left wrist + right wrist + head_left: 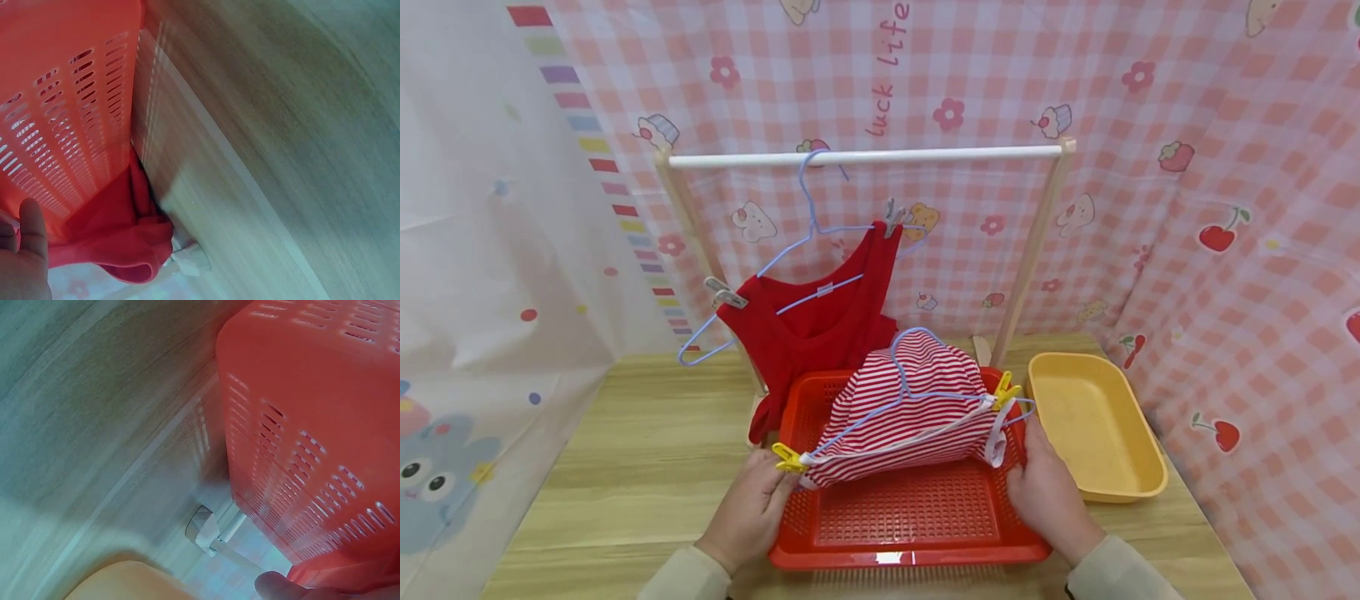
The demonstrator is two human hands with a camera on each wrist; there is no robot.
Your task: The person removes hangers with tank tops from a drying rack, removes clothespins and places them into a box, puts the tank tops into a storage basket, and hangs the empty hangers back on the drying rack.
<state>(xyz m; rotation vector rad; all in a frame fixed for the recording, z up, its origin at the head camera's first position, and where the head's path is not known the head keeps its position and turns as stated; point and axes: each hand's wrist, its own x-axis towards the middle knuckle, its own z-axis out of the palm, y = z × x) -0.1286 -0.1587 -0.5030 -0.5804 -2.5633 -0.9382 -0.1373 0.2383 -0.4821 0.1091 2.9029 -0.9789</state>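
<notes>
A red plastic basket [910,508] with slotted walls stands in front of me. My left hand [752,508] grips its left side, close to a yellow clothespin. My right hand [1052,492] grips its right side, thumb over the rim. In the basket lies a red-and-white striped garment [910,417], fixed to a blue hanger [904,375] by a yellow clothespin [788,457] on the left and another yellow clothespin [1004,390] on the right. Both wrist views show fingers beside the basket's outer wall [87,131].
Behind the basket, a red sleeveless top [812,333] hangs on a blue hanger with grey clothespins [725,292]. Its hanger hooks over the white bar [925,155] of a wooden-legged rack. A yellow tray [1097,417] sits at the right on the wood-grain table [610,467].
</notes>
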